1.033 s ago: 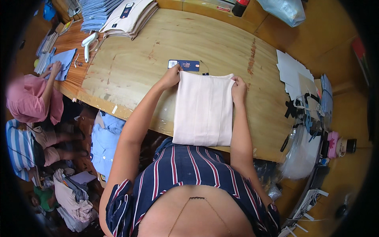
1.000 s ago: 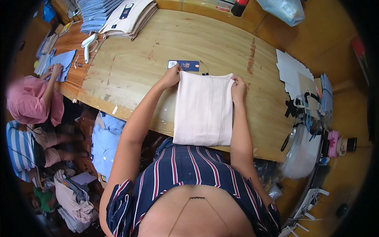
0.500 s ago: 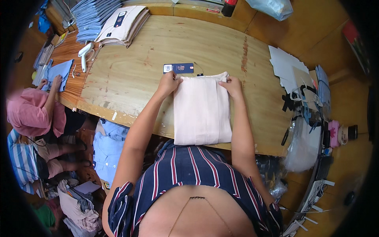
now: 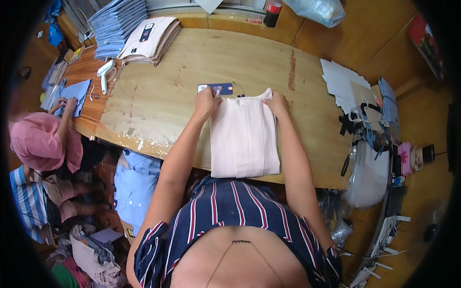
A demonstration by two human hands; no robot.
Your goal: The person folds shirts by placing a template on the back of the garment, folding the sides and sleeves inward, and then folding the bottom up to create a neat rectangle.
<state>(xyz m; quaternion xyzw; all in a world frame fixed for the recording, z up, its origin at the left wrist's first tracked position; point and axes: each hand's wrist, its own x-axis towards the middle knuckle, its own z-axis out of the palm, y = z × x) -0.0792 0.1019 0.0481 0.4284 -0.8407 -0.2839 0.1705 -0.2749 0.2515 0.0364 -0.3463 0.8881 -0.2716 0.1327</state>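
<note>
Pale pink cloth, a folded shirt (image 4: 245, 137), lies lengthwise on the wooden table (image 4: 163, 86) straight in front of me, its near hem hanging right at the table's edge at six o'clock and its far end at twelve. My left hand (image 4: 207, 102) is closed on the far left corner, fingers curled into the fabric; my right hand (image 4: 277, 102) pinches the far right corner, where a small flap stands up. Whether my thumbs are under the cloth I cannot tell from here.

What worries me: with both hands at the far end and nothing weighing the near hem, a tug toward twelve could drag the whole bundle crooked, or a push toward me could slide it off the edge. Uneven pull between the two corners would likely skew the long folds. A dark blue card (image 4: 215, 88) lies just beyond my left hand, at about eleven o'clock, touching or nearly touching my fingers; it could get swept aside.

It looks neat: a long rectangle, soft vertical creases, straight sides, thin and limp.
</note>
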